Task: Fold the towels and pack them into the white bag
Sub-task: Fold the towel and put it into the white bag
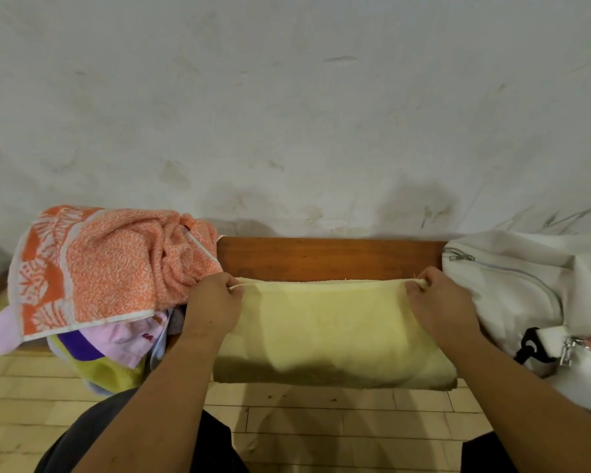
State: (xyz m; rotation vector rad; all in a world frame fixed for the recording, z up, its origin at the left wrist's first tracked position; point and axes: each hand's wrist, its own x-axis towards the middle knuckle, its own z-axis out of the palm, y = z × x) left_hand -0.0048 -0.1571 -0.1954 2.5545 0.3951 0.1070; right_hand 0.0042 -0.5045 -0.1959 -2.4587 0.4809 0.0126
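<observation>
**Wooden bench (328, 257) by a stained pale wall (287, 97): 2 hands hold a yellow towel (331, 336)**

Both hands grip the far edge of the yellow towel, which lies across the bench between them. The left hand (212, 302) pinches the far left corner with curled fingers. The right hand (440, 302) pinches the far right corner the same way. The towel is pale yellow, plain and soft, folded into a wide rectangle. Its near edge hangs a little over the front of the bench.

Just beside the right hand sits the white bag (512, 288), with a curved zipper (512, 268) and a black strap with a metal clip (567, 349). Beside the left hand, a crumpled orange-and-white patterned towel (110, 268) tops a pile of other cloths (116, 346) in lilac, purple and green. Pale floor tiles (321, 421) show below.
</observation>
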